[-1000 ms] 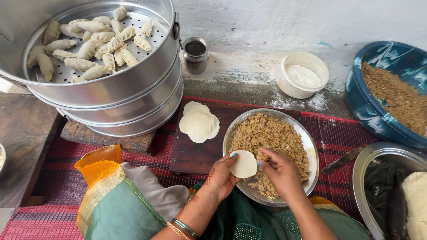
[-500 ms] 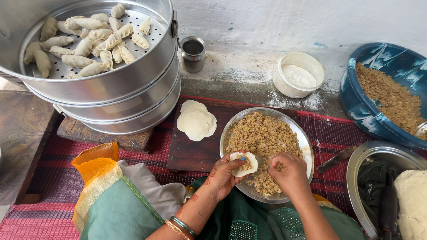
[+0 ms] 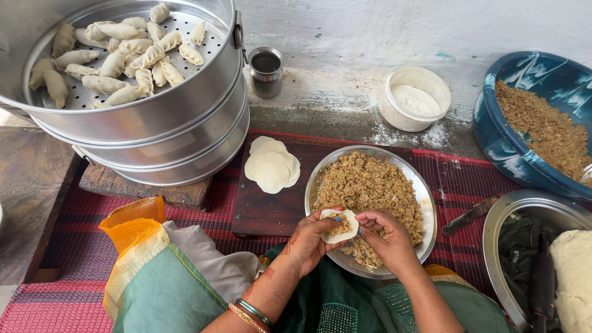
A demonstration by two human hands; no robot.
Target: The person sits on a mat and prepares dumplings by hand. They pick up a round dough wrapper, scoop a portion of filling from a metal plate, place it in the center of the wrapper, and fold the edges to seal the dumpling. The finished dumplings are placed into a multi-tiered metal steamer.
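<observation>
Cupping a round dough wrapper [image 3: 340, 226] spooned with a little filling, the left hand [image 3: 308, 242] holds it just above the near rim of the steel plate [image 3: 425, 203] of minced filling, while the right hand [image 3: 387, 237] pinches the wrapper's right edge between narrowed fingertips. Left of that plate a stack of flat wrappers [image 3: 271, 165] lies on a dark wooden board [image 3: 271, 209]; farther left stands a tiered steamer [image 3: 185, 129] holding folded dumplings [image 3: 117, 55].

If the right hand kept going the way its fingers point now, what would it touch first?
The right hand points left, its fingertips already at the filled dough wrapper cupped in the left hand. It would meet that wrapper first, then likely the left palm behind it.
</observation>
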